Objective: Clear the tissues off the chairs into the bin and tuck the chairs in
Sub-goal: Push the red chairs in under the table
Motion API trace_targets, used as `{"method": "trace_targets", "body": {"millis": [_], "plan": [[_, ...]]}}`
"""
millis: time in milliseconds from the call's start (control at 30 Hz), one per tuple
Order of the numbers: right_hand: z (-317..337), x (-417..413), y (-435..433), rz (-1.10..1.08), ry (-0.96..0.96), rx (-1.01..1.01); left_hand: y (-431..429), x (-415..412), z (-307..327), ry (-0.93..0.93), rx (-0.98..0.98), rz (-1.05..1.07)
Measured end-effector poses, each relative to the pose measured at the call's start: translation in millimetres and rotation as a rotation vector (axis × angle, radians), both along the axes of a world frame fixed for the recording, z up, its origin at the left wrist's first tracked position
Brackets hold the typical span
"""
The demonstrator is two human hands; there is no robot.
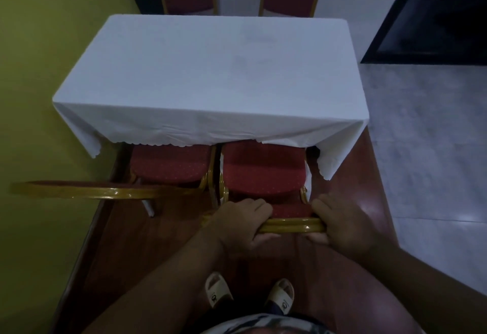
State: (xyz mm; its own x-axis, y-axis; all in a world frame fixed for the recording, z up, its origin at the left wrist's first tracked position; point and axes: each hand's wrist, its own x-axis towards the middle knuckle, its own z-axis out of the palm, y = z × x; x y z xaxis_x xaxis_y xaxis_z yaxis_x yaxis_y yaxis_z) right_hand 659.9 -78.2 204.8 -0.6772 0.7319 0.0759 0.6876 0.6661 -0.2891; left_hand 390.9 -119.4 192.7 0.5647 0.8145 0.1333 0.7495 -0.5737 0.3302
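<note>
A dim room is showing here, yellow-green wall on the left, pale tiles on the right, and a table (210,75) under a white cloth sitting in the middle on a red-brown floor strip. From the head view, the left hand (238,224) and right hand (340,224) are both wrapping the gold top rail of the right chair (263,172), fingers curled over it and closed firmly. Its red seat is lying partly under the cloth's hem, beside the left chair (171,165), which is looking tucked in already. No tissues are showing on either seat, and no bin is in sight. That metal frame is likely stiff and fairly heavy, the glossy rail perhaps slick, so gripping both ends of the backrest is looking like the sensible hold for a straight push.
</note>
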Motion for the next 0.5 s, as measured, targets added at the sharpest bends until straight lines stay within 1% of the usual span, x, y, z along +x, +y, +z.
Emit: {"method": "trace_targets", "body": {"millis": [100, 267, 367, 500], "plan": [[2.7, -6.0, 10.8, -0.039, -0.008, -0.015, 15.0, -3.8, -0.1, 0.013, 0.040, -0.006], [7.8, -15.0, 19.5, -0.115, -0.007, -0.031, 32.3, -10.4, 4.0, 0.028, 0.002, 0.010], [9.1, -20.1, 20.9, -0.164, -0.027, -0.038, 38.3, -14.8, 2.9, 0.028, 0.014, -0.010], [12.5, -29.0, 22.9, -0.218, -0.104, -0.090, 48.7, -22.9, 4.5, 0.022, 0.011, -0.024]]}}
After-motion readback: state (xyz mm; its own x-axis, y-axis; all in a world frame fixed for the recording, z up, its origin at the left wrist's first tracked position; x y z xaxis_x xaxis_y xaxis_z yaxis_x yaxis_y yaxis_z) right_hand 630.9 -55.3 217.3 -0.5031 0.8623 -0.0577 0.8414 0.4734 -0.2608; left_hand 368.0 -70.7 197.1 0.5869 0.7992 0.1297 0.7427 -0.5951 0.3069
